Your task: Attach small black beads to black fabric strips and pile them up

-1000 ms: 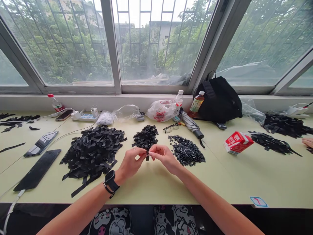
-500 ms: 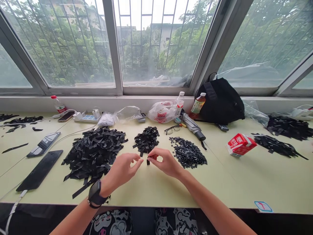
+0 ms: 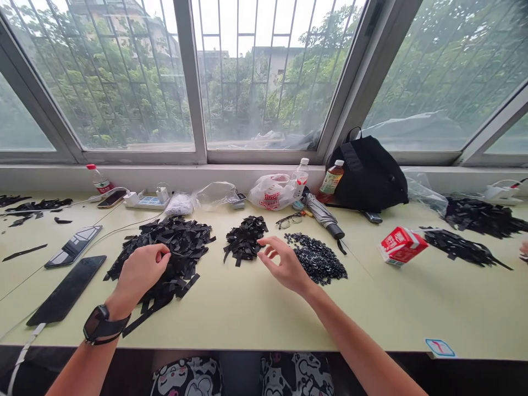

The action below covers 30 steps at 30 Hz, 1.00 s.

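My left hand, with a dark watch on its wrist, is over the large heap of short black strips. Its thumb and forefinger are pinched together; what lies between them is too small to make out. My right hand hovers with fingers curved and apart, holding nothing. It sits between a smaller pile of black strips and a mound of small black rings. A longer black strip trails from the large heap toward the table's front edge.
Left are two dark slabs, a phone-like one and a longer one. Behind stand glasses, a folded umbrella, a plastic bag and a black backpack. A red carton is right; another person's hand shows at the edge.
My left hand has moved left, from beside my right hand to the large heap. The right fingers have spread and released a black strip, which now lies with the small pile.
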Available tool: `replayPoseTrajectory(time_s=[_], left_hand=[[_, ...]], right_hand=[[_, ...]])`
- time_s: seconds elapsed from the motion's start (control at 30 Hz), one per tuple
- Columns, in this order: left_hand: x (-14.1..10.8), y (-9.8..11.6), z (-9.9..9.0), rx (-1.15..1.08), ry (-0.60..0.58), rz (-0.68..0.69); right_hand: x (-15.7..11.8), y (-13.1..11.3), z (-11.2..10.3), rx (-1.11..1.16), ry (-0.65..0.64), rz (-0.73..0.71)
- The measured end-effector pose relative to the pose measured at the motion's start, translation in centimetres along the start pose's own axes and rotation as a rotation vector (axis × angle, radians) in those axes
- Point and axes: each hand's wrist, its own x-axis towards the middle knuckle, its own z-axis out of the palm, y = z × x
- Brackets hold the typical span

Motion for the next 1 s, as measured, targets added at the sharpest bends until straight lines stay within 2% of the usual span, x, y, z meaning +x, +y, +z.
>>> replayPoseTrajectory(time_s=[0.17, 0.27, 0.33, 0.47, 0.57, 0.67, 0.87, 1.0], left_hand=[[-0.4, 1.1, -1.1, -0.118, 0.199, -0.012], [-0.5, 2.4, -1.6, -0.347, 0.257, 0.017], [-0.5, 3.7, -1.8, -0.565, 0.243, 0.039], [-0.6, 7.2, -1.7, -0.984, 0.148, 0.067], [-0.5, 9.7, -1.0, -1.148, 0.052, 0.079], [0.0, 11.6, 0.4, -1.247, -0.054, 0.107], [0.7, 13.4, 4.0, -1.322, -0.262, 0.195], [0.3, 13.5, 5.6, -1.342, -0.336, 0.215]], right_hand=[[0.9, 1.1, -3.3, -0.162, 0.317, 0.113], [1.1, 2.5, -5.4, -0.298, 0.283, 0.179], [1.0, 3.3, -6.3, -0.410, 0.225, 0.222], [0.6, 4.0, -7.0, -0.572, 0.103, 0.288], [0.3, 4.3, -7.1, -0.628, 0.011, 0.315], [0.2, 4.7, -7.2, -0.682, -0.019, 0.320], [0.2, 5.3, -6.5, -0.765, -0.007, 0.299], [0.1, 5.2, -5.4, -0.831, -0.034, 0.258]])
